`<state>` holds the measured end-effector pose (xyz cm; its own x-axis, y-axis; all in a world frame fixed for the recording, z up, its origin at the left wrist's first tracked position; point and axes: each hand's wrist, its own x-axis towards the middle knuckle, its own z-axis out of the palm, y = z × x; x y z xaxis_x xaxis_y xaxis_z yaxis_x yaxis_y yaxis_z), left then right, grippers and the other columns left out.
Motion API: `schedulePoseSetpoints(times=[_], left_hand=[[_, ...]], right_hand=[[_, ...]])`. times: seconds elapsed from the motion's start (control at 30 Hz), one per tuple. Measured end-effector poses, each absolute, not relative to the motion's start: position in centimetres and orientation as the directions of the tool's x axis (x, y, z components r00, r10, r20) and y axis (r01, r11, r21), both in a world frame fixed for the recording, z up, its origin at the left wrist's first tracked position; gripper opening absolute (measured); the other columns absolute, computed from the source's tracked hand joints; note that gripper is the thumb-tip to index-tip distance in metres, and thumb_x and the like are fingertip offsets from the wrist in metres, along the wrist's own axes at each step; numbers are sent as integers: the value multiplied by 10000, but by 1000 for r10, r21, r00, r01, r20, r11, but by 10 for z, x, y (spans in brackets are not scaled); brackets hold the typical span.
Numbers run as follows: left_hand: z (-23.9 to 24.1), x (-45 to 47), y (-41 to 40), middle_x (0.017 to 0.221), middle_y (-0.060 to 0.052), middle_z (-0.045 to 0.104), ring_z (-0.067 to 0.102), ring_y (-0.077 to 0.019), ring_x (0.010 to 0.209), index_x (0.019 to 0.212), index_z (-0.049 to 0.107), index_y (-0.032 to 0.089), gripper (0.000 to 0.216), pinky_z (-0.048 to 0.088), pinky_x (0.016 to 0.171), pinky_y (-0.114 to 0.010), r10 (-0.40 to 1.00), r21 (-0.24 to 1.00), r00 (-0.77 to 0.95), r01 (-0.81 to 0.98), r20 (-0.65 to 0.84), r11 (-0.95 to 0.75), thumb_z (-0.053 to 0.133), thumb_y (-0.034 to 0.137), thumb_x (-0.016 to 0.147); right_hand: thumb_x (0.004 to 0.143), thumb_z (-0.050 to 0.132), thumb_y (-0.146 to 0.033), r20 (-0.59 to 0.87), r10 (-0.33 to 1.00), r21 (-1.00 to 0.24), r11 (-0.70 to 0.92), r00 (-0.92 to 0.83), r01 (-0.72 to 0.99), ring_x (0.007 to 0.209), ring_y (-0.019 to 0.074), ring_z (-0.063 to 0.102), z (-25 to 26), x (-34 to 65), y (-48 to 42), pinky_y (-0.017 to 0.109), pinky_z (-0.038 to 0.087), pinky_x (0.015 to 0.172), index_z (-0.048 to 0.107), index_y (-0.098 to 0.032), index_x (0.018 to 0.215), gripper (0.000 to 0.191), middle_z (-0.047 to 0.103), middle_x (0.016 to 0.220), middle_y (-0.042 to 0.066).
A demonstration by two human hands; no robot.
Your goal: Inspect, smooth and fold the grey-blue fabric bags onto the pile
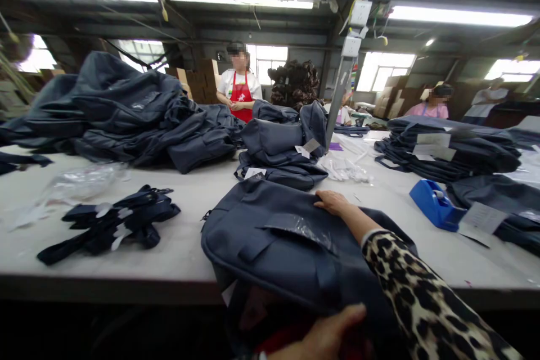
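Observation:
A dark navy bag (282,242) lies in front of me, its near part hanging over the table's front edge. Clear plastic film covers part of a strap on its upper face. My right hand (335,202) grips the bag's far edge, fingers pointing left. Low in the view, my left hand (327,334) holds the bag's near side, thumb showing and the other fingers hidden. Left of the bag lies a bundle of dark straps (126,216) with white pieces on it. Several more bags (278,146) with paper tags are stacked just behind.
A large heap of dark bags (126,107) covers the back left of the white table (185,253). On the right are a blue tape dispenser (436,205) and a flat bag stack (447,149). A metal post (340,101) rises behind. A person in a red apron (241,93) stands opposite.

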<state>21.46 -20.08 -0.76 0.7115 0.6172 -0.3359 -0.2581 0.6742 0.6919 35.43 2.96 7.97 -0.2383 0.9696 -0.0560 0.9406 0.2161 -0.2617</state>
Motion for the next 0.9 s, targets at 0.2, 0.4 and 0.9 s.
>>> schedulePoseSetpoints(times=[0.2,0.4,0.9], left_hand=[[-21,302,-125,942,-120,696,584,-133,649,826,699,104,431,476,619,-260,767,544,465,-541,-442,642,832,444,597],[-16,266,-163,1081,-117,659,648,-168,702,1201,616,154,670,514,583,-278,590,762,743,-173,-315,624,815,421,619],[15,76,-66,1501,-94,444,329,-280,1413,1419,470,198,698,193,1194,-477,677,152,704,660,217,-736,540,635,879]], right_hand=[[941,474,-555,-96,942,-233,293,-322,927,1339,295,430,63,365,20,470,332,1087,434,-305,1442,561,444,1490,101],[969,226,-655,-173,953,-244,203,-248,948,1463,314,228,13,402,-30,591,201,1137,216,-355,1542,646,269,1597,85],[984,368,-483,150,981,-328,168,-124,930,1387,277,378,26,390,-74,471,326,1123,393,-212,1478,565,421,1506,133]])
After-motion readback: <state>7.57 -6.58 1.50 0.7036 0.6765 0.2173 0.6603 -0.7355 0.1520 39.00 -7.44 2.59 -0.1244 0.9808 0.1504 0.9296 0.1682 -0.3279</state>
